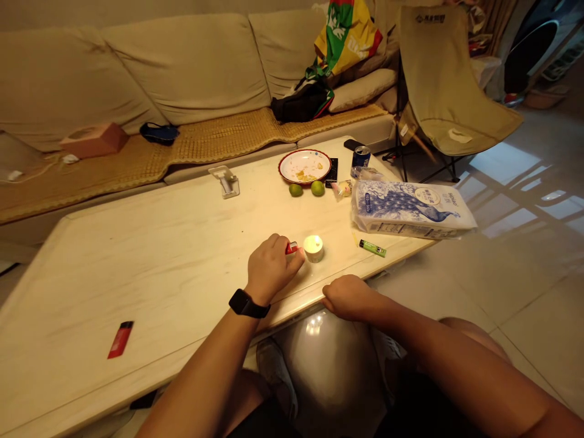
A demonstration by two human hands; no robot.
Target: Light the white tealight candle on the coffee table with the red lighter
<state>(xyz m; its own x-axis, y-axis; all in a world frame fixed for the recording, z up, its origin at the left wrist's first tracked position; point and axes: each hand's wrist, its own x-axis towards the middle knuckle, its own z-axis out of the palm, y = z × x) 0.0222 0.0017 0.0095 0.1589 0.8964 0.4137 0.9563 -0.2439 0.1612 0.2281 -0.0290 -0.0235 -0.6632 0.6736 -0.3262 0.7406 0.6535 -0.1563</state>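
Note:
My left hand [272, 267], a black watch on its wrist, is closed around a red lighter [291, 247]. The lighter's metal end points right, toward a short round white candle [313, 249] standing upright on the table. A bright glow shows on the candle's top; whether a flame burns there I cannot tell. At the table's near edge, my right hand [349, 297] is curled closed against the rim. What its fingers hold, if anything, is hidden. A second red lighter [120, 340] lies at the table's left front.
On the pale table [182, 255] lie a green lighter [373, 248], a large tissue pack [410, 207], two limes [318, 188], a red-rimmed plate [305, 165], a blue can [361, 156] and a white holder [224, 182]. Behind are a sofa [191, 67] and a folding chair [449, 85].

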